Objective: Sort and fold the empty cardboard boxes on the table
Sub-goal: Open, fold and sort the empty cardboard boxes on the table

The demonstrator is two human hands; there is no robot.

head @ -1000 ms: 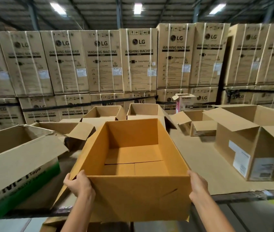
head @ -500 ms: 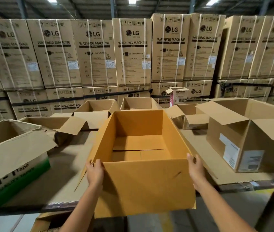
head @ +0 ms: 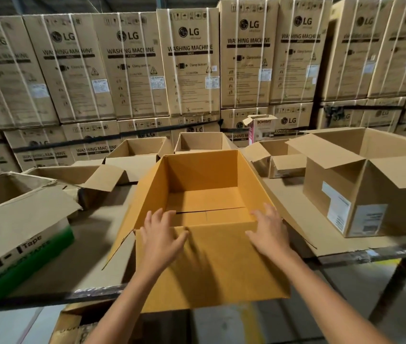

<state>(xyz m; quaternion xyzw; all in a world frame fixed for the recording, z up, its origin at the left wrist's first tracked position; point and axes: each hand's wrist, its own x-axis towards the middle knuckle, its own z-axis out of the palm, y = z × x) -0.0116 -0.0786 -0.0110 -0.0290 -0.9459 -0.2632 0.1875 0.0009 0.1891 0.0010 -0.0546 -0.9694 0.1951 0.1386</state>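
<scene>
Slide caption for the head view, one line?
Left hand and right hand, fingers spread, at the near wall of an empty open cardboard box on a table among other open boxes.

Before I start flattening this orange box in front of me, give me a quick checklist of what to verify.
1. Orange box empty: ok, only bare bottom flaps show inside.
2. Bottom untaped: ok, a dark gap runs along the flap seam; no tape shows.
3. Hands gripping: not ok, left hand and right hand are open, fingers spread, at the near rim.
4. Box fully on the table: cannot tell, its near panel hides the table edge.
5. Side room: ok, the green-printed box on the left and the labelled box on the right stand apart.
</scene>
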